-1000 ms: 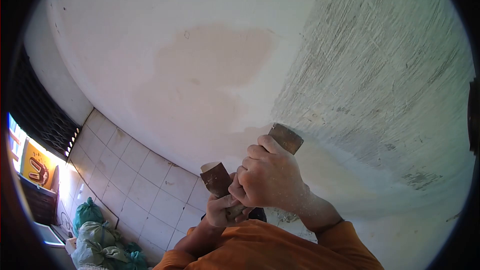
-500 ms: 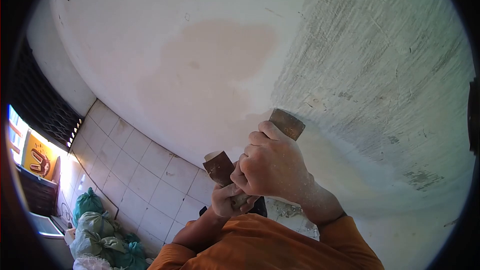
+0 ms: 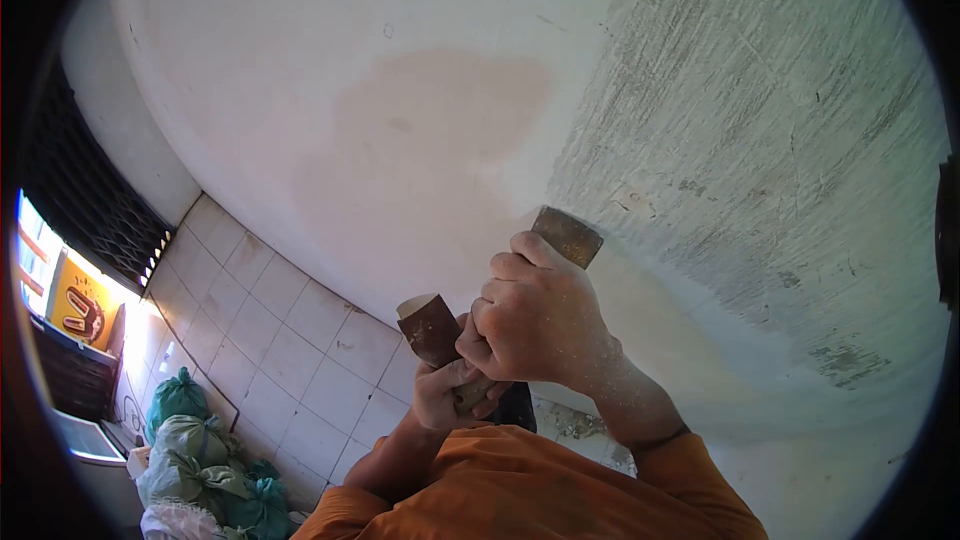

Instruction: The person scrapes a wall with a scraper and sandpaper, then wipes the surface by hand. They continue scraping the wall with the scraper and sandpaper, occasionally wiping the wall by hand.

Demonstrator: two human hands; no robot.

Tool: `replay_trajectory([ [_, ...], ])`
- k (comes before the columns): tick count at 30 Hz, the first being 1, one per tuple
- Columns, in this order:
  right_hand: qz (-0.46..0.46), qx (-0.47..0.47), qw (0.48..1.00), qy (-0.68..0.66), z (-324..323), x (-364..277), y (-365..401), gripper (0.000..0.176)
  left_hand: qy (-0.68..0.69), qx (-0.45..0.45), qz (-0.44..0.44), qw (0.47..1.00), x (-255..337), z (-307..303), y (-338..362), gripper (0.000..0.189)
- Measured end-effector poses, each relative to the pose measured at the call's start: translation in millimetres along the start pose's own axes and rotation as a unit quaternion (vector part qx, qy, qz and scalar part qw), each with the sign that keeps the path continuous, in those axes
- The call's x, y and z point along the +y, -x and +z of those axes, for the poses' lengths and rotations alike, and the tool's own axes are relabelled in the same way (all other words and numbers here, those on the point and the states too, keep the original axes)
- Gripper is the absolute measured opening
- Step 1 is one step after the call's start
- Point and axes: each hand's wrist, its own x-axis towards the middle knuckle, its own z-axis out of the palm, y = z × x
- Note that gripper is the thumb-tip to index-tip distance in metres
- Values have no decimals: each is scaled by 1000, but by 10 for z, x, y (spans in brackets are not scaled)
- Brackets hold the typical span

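Note:
Just in front of my body, my right hand (image 3: 535, 312) is closed round a putty knife whose wide, worn blade (image 3: 568, 237) meets the wall (image 3: 640, 290). The blade's upper corner sits at the border between smooth pale plaster and rough grey streaks. Its handle is hidden in my fist. My left hand (image 3: 446, 395), lower and to the left, grips the handle of a second putty knife (image 3: 430, 330). This brown blade points up and carries pale filler along its top edge. My two hands are close together, and white dust covers the right one.
A damp beige patch (image 3: 440, 105) marks the wall's smooth part. Floor tiles (image 3: 290, 340) run along its foot at left. Tied green and white sacks (image 3: 190, 450) are piled at lower left, below a dark folding grille (image 3: 85, 180) and a yellow sign (image 3: 85, 310).
My right hand and its putty knife have shifted slightly up and left along the wall. The left hand with its knife has also moved a little up and left. The view has turned slightly.

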Motion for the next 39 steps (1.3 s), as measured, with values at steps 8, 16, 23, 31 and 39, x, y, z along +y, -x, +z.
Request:
replay_trajectory([
  [8,-8,35,999,15,-51,28,-75,20,38,-12,-9,999,12,11,-64,31],
  [16,9,44,999,20,25,-11,-77,21,49,-17,-20,998,64,-34,-81,32],
  [23,13,32,999,33,32,-38,-80,22,47,-23,-26,998,59,-117,-65,35],
  [31,22,39,998,35,46,-53,-100,22,70,-34,-45,996,120,-129,-73,37],
  [39,27,57,998,23,82,-60,-95,22,55,-44,-39,997,166,-138,-96,34],
])
